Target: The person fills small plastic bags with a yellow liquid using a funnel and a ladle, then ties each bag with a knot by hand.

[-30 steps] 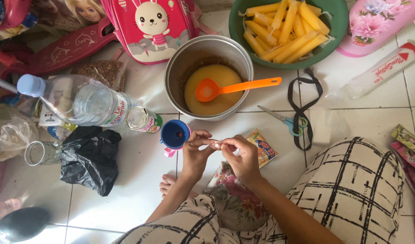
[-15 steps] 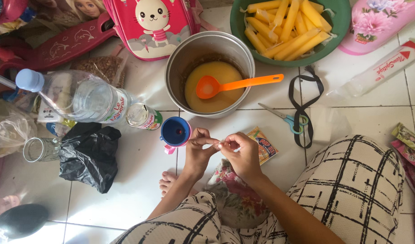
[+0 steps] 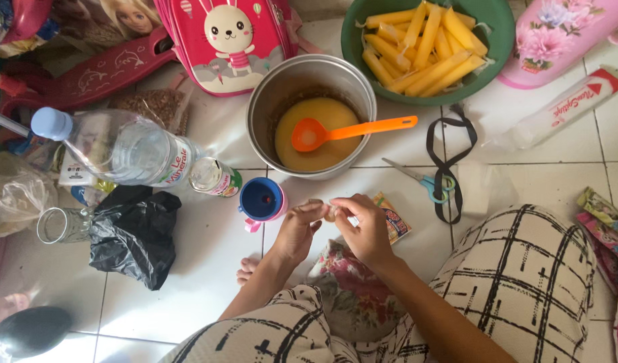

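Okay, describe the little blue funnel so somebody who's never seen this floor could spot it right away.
Start at the big metal pot of yellow liquid with the orange ladle in it. Just below its rim on the white tiles, left of the person's left hand, stands the funnel. It is the only round blue-mouthed thing with a pink rim and handle, unlike the clear bottle and small jar to its left.

A home: white tiled floor (image 3: pixel 208 282), child's backpack (image 3: pixel 232 40), cooking pot (image 3: pixel 268 94).
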